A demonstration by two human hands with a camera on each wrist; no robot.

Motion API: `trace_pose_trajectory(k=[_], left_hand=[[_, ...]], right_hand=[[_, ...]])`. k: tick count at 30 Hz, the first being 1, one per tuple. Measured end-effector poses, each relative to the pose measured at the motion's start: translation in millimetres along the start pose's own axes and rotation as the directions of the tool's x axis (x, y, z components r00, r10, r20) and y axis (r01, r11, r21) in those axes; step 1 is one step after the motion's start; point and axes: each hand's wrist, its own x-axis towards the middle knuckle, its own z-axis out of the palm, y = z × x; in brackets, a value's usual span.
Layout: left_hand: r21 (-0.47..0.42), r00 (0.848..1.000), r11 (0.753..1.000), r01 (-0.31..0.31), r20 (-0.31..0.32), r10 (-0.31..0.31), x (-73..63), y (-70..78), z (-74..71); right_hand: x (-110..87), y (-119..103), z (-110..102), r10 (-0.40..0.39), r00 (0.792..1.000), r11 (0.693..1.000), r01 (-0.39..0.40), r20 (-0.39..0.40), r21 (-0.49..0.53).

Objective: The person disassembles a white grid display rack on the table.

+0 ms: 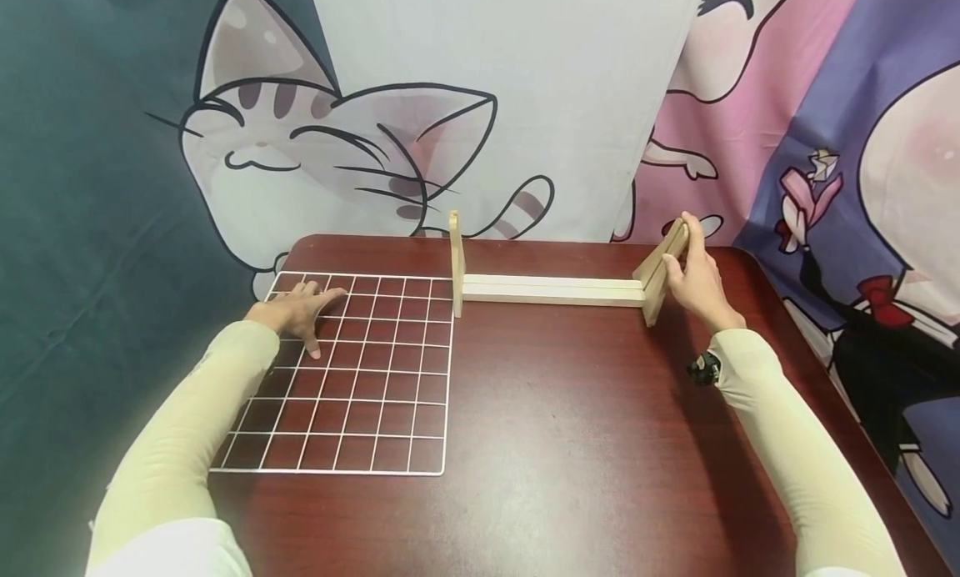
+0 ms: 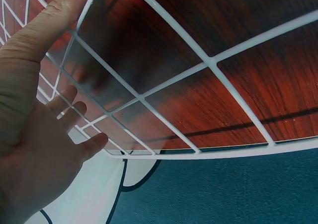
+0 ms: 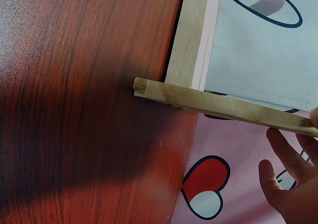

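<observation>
A white wire grid panel (image 1: 448,377) lies on the left half of the table. Over its upper left part my left hand (image 1: 300,310) spreads its fingers; in the left wrist view the thumb (image 2: 42,28) lies along the wires, and I cannot tell how firmly it touches. At the back stands a pale wooden stand with a long crossbar (image 1: 555,290) between a left end piece (image 1: 457,264) and a right end piece (image 3: 218,104). My right hand (image 1: 699,283) grips the upper part of the right end piece, which leans outward in the head view.
The dark red-brown table (image 1: 555,444) has rounded back corners. Behind it hangs a cloth (image 1: 585,102) with cartoon cats, close to the table's back edge. A small black device (image 1: 703,368) sits at the right wrist. The grid's right edge lies close to the stand's left end piece.
</observation>
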Motion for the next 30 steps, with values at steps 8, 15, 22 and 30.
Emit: trace_pose_trajectory(k=[8, 15, 22, 30], left_hand=[[0.03, 0.999, 1.0, -0.002, 0.033, 0.001, 3.2, 0.1, 1.9], [0.05, 0.997, 0.999, 0.021, 0.071, -0.024, 4.9, 0.9, -1.7], [0.063, 0.992, 0.997, 0.053, 0.108, -0.059, 4.4, 1.7, -4.9], [0.069, 0.994, 0.997, 0.037, 0.099, -0.043, 8.2, 0.5, -1.5]], right_hand=[[-1.3, 0.1, 0.4, 0.013, 1.0, 1.0, -0.013, 0.009, 0.003], [0.6, 1.3, -0.4, 0.011, 1.0, 1.0, -0.011, -0.001, -0.001], [2.0, 0.6, 0.4, 0.016, 1.0, 1.0, -0.016, -0.004, -0.014], [2.4, -0.7, 0.9, 0.02, 1.0, 1.0, -0.02, -0.006, 0.004]])
